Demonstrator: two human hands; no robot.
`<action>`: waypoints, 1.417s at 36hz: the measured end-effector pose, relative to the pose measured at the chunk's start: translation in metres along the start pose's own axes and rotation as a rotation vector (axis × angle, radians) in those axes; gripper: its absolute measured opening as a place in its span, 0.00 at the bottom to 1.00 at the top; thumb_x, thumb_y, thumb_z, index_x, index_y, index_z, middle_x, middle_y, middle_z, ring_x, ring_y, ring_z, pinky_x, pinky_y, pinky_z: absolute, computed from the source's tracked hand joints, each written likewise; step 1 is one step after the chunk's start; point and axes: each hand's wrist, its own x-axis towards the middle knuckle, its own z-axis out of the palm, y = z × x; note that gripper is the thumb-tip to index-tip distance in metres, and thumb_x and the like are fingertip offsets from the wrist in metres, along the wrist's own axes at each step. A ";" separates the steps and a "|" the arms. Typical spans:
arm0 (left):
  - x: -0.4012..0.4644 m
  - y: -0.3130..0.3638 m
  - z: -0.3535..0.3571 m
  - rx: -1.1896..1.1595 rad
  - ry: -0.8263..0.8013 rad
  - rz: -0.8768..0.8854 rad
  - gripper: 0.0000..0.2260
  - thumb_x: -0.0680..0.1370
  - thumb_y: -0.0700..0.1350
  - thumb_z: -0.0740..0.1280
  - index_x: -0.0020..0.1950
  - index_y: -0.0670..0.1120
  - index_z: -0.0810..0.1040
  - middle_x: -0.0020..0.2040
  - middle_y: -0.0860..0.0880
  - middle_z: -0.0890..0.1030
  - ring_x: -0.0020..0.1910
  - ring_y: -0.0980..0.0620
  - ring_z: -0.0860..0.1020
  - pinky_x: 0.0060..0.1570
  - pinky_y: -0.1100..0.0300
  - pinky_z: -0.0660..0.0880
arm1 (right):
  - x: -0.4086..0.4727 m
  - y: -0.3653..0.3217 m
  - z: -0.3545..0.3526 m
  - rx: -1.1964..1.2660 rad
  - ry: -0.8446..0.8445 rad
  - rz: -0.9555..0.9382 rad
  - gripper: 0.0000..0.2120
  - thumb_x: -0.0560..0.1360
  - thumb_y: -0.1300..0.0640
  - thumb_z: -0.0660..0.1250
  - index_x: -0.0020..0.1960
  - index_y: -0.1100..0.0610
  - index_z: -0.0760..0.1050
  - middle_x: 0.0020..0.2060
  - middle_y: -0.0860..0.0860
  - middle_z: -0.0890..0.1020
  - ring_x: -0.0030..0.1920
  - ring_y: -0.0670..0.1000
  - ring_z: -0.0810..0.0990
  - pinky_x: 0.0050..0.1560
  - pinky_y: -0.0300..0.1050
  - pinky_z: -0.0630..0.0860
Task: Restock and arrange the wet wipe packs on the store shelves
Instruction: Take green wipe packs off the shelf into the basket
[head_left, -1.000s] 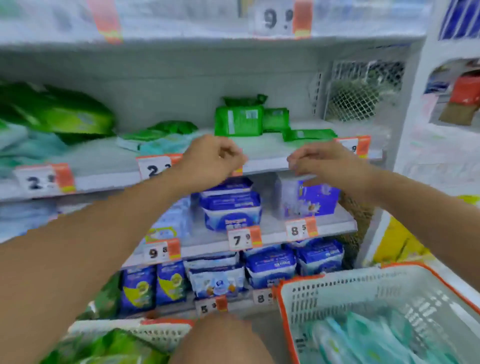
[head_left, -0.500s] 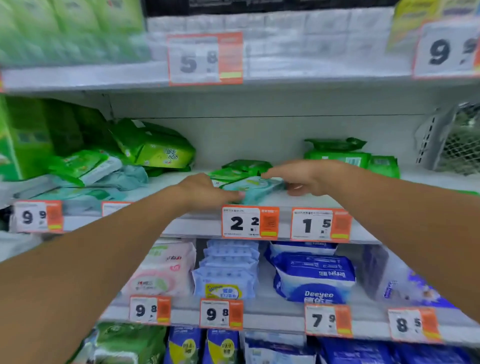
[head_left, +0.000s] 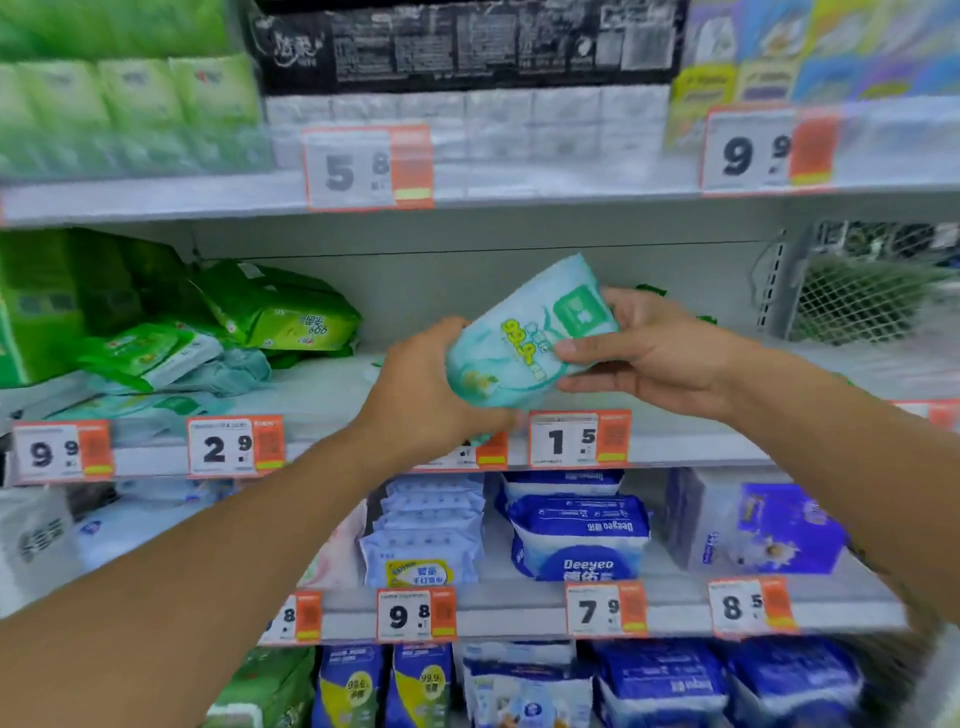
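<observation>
The middle shelf (head_left: 675, 447) carries a loose heap of green packs (head_left: 275, 317) at nine o'clock, some tilted and overlapping; a bump there would likely tip one over the front edge. The stretch of shelf behind the hands looks bare. In front of it, the wet wipe pack (head_left: 524, 343) is held in the air, tilted, above the price tags (head_left: 579, 439). The left hand (head_left: 431, 389) cups its lower end, grip curled round it; the right hand (head_left: 654, 353) has its grip pinching the upper end, thumb on the face. The pack looks soft and slick, so judged risk is it sagging or slipping on release, or landing crooked and overhanging the tags.
</observation>
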 end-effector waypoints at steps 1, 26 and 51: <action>-0.010 0.010 0.006 0.014 -0.070 0.008 0.26 0.59 0.52 0.84 0.52 0.51 0.79 0.45 0.56 0.84 0.41 0.60 0.82 0.41 0.61 0.80 | -0.014 -0.001 -0.008 -0.031 -0.001 -0.011 0.20 0.69 0.69 0.72 0.59 0.57 0.78 0.53 0.55 0.85 0.50 0.52 0.85 0.43 0.43 0.84; 0.065 0.084 0.143 0.625 -0.800 -0.059 0.24 0.84 0.60 0.46 0.75 0.54 0.68 0.78 0.49 0.65 0.76 0.46 0.63 0.74 0.55 0.59 | -0.074 -0.014 -0.192 -1.306 0.486 0.207 0.21 0.74 0.42 0.72 0.60 0.54 0.79 0.57 0.52 0.82 0.59 0.54 0.80 0.61 0.46 0.74; 0.108 0.002 0.108 0.568 -0.599 -0.019 0.30 0.68 0.66 0.66 0.65 0.51 0.77 0.61 0.51 0.79 0.57 0.52 0.77 0.59 0.59 0.74 | 0.054 0.031 -0.158 -0.447 0.031 0.353 0.06 0.78 0.56 0.69 0.53 0.57 0.78 0.43 0.48 0.83 0.39 0.43 0.83 0.39 0.35 0.79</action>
